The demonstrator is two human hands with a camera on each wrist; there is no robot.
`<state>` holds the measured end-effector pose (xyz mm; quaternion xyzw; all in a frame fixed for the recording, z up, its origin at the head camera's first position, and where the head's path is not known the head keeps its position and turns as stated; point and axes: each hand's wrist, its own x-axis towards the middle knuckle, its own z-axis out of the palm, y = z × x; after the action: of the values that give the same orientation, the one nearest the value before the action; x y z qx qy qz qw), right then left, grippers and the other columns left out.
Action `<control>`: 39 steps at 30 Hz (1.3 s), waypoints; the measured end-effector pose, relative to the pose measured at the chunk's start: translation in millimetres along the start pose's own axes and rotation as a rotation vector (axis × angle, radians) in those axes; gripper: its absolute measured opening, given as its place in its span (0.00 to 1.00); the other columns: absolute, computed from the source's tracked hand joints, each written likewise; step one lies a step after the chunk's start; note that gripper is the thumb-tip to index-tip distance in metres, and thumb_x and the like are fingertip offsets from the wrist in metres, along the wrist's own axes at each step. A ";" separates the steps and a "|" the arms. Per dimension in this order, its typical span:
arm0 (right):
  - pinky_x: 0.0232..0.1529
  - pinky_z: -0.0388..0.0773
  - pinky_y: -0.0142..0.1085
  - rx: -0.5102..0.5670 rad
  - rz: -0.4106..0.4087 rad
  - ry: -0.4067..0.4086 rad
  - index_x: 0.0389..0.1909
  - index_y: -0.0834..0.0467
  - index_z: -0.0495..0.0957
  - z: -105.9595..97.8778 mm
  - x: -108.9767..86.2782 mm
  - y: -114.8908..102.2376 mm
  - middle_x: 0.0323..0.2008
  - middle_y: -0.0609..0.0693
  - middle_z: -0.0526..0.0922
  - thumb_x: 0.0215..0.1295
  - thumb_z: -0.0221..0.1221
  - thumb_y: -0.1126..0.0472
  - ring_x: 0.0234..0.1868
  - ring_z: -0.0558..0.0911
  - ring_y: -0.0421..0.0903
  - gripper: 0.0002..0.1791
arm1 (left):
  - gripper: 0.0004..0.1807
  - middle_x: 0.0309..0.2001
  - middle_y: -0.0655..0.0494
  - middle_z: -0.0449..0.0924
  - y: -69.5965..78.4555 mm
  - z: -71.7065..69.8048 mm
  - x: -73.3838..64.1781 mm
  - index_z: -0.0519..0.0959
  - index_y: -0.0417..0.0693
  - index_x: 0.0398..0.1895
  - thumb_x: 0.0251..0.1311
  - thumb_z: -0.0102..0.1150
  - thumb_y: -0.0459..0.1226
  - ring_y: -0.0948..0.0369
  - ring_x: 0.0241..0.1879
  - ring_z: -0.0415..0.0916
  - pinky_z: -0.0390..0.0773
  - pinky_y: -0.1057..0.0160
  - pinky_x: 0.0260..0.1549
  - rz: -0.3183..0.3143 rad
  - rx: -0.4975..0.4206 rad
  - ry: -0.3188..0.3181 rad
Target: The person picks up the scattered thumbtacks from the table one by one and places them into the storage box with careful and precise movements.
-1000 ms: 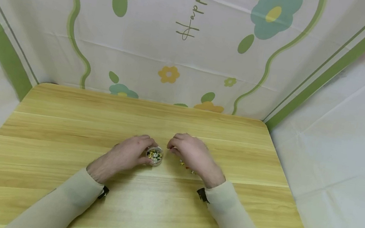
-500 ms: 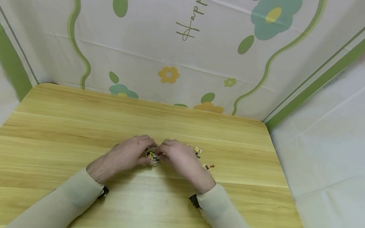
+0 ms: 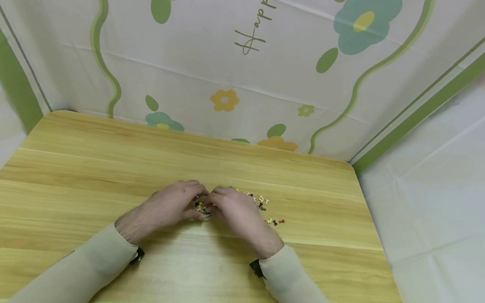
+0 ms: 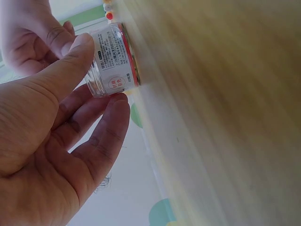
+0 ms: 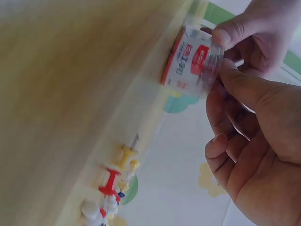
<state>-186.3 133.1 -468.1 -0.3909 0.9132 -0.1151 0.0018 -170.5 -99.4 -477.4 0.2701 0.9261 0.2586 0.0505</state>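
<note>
A small clear jar (image 3: 203, 210) of colourful push pins stands upright on the table. My left hand (image 3: 170, 202) grips it from the left; the left wrist view shows thumb and fingers around the labelled jar (image 4: 112, 61). Over the jar's mouth are the fingertips of my right hand (image 3: 241, 215). In the right wrist view, the right thumb and fingers bend in at the jar's open end (image 5: 214, 66); whether they pinch a pin is hidden. Loose push pins (image 3: 261, 199) lie on the table behind and beside the right hand, among them a red push pin (image 5: 111, 181).
The wood-grain table (image 3: 198, 290) extends around both hands. A white floral curtain (image 3: 192, 50) hangs along its back edge, with pale cloth at both sides.
My right hand has moved left from beside the loose pins to the jar's mouth, uncovering more of those pins. The left hand has stayed on the jar.
</note>
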 end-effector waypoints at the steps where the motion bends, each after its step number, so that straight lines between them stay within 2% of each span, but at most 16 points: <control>1: 0.58 0.95 0.40 0.014 0.007 0.001 0.58 0.49 0.95 -2.0 -0.3 1.0 0.55 0.43 0.95 0.83 0.73 0.58 0.56 0.94 0.43 0.09 | 0.28 0.62 0.47 0.91 0.2 -0.1 0.0 0.86 0.42 0.70 0.72 0.83 0.42 0.48 0.62 0.90 0.91 0.43 0.67 -0.003 -0.004 -0.001; 5: 0.60 0.95 0.43 0.062 0.053 0.007 0.58 0.51 0.94 -12.0 -2.5 8.3 0.57 0.45 0.95 0.82 0.73 0.59 0.57 0.94 0.45 0.10 | 0.27 0.61 0.46 0.91 1.1 -0.6 0.6 0.86 0.41 0.69 0.72 0.84 0.40 0.47 0.61 0.90 0.91 0.43 0.66 -0.010 -0.023 -0.006; 10: 0.58 0.95 0.45 0.034 0.078 -0.006 0.60 0.51 0.93 -22.2 -6.9 24.1 0.58 0.45 0.95 0.83 0.72 0.59 0.57 0.94 0.47 0.11 | 0.28 0.61 0.45 0.91 2.1 -1.3 1.4 0.86 0.39 0.69 0.70 0.84 0.37 0.48 0.60 0.90 0.92 0.43 0.66 -0.015 -0.035 -0.013; 17: 0.59 0.95 0.46 -0.024 0.070 -0.114 0.61 0.50 0.93 -32.4 -13.7 43.8 0.61 0.45 0.95 0.82 0.74 0.61 0.60 0.94 0.47 0.12 | 0.28 0.62 0.46 0.91 2.1 -1.3 1.9 0.86 0.41 0.69 0.70 0.84 0.37 0.49 0.60 0.90 0.92 0.43 0.66 -0.022 -0.018 -0.016; 21: 0.57 0.95 0.46 -0.029 0.066 -0.168 0.58 0.49 0.95 -35.6 -16.2 49.4 0.57 0.45 0.96 0.80 0.75 0.63 0.55 0.94 0.46 0.11 | 0.27 0.61 0.46 0.91 2.2 -1.1 2.4 0.86 0.42 0.69 0.71 0.84 0.37 0.49 0.60 0.90 0.91 0.43 0.66 -0.028 -0.024 -0.020; 28: 0.49 0.93 0.44 -0.011 0.125 -0.242 0.50 0.46 0.96 -33.8 -19.4 52.7 0.48 0.41 0.95 0.82 0.72 0.62 0.43 0.89 0.39 0.07 | 0.28 0.61 0.46 0.91 2.3 -1.3 1.4 0.86 0.41 0.69 0.70 0.84 0.38 0.49 0.60 0.90 0.91 0.43 0.67 -0.030 -0.033 -0.019; 39: 0.48 0.93 0.44 -0.012 0.166 -0.267 0.46 0.45 0.96 -26.8 -21.5 55.6 0.47 0.40 0.95 0.80 0.77 0.57 0.41 0.87 0.37 0.02 | 0.26 0.61 0.47 0.91 1.7 -0.3 1.6 0.86 0.41 0.68 0.71 0.84 0.38 0.50 0.60 0.89 0.90 0.43 0.68 -0.025 -0.037 -0.016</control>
<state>-213.5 191.2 -455.7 -0.3258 0.9347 -0.0560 0.1305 -171.1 -97.5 -476.2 0.2596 0.9240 0.2727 0.0662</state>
